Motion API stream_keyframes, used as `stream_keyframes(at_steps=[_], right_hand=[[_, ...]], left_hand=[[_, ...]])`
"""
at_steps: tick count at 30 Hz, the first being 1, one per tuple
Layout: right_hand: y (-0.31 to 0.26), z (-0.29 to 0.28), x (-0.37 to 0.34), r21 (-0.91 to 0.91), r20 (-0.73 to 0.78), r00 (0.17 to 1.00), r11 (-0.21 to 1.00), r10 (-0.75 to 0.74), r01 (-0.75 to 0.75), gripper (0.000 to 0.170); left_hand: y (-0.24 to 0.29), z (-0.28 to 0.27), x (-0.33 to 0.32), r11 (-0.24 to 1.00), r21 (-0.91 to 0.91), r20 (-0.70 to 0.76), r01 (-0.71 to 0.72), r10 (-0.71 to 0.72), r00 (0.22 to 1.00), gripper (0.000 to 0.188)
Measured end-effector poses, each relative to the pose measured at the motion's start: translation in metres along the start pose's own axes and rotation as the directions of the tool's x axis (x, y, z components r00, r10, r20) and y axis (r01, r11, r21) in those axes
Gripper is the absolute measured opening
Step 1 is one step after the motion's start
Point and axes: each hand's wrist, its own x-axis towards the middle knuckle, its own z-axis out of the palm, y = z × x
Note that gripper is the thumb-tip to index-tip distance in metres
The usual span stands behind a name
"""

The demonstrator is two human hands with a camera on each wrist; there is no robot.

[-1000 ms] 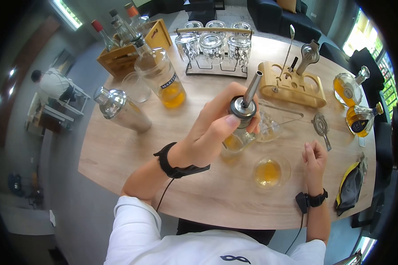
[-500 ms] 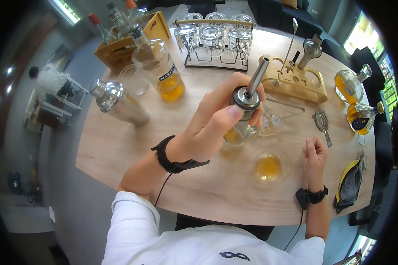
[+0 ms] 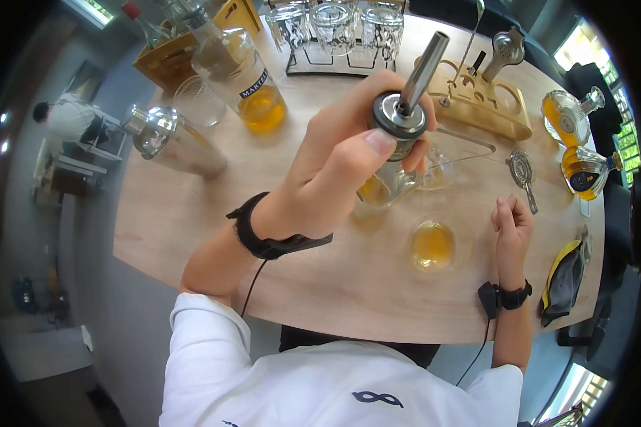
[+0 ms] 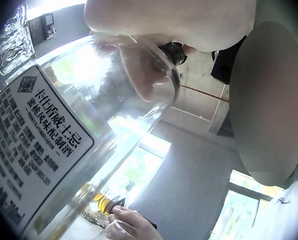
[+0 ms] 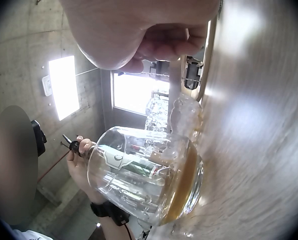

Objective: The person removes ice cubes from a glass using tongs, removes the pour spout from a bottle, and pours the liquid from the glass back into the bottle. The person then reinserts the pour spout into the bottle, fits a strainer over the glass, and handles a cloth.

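Note:
My left hand [image 3: 320,167] grips the neck of a clear glass bottle [image 3: 404,186], just under its metal pour spout [image 3: 424,71]. That spout points up, and a white printed label [image 4: 44,140] covers part of the bottle's side in the left wrist view. A tumbler of amber liquid [image 3: 433,245] stands on the table between the bottle and my right hand [image 3: 513,231]. That hand rests on the tabletop with its fingers loosely curled, holding nothing. Behind the bottle are a clear glass vessel [image 3: 438,171] and metal tongs [image 3: 470,139], partly hidden by my left hand.
A steel shaker [image 3: 178,142], an empty glass [image 3: 199,99] and a Martell bottle [image 3: 246,89] stand left. Upturned glasses hang on a rack [image 3: 331,71] at the back. Right are a wooden bar-tool stand [image 3: 498,117], a strainer [image 3: 522,174], two decanters [image 3: 584,167] and a pouch [image 3: 563,285].
The head view has shifted, so the table's things sit higher in it. My left hand and the pour spout look larger and nearer the camera. My right hand keeps resting beside the tumbler.

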Motion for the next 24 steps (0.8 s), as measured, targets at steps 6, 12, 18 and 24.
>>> stream_keyframes(at_steps=[6, 12, 18, 24], right_hand=[[0.001, -0.001, 0.0, -0.015, 0.017, 1.0, 1.0, -0.011, 0.011, 0.038], [0.003, -0.003, 0.001, -0.015, 0.024, 1.0, 1.0, -0.018, 0.018, 0.038], [0.003, -0.003, 0.001, -0.011, 0.031, 0.999, 1.0, -0.019, 0.019, 0.038], [0.003, -0.002, 0.001, -0.017, 0.04, 0.998, 0.999, -0.038, 0.038, 0.037]], left_hand=[[0.006, 0.007, 0.003, 0.995, 0.082, -0.12, 0.063, -0.053, 0.991, 0.057], [0.002, 0.01, 0.006, 0.997, 0.072, -0.12, -0.013, 0.022, 0.992, 0.047], [0.002, 0.009, 0.006, 0.998, 0.069, -0.113, -0.003, 0.01, 0.994, 0.041], [0.003, 0.008, 0.007, 0.997, 0.077, -0.094, 0.0, 0.008, 0.996, 0.042]])
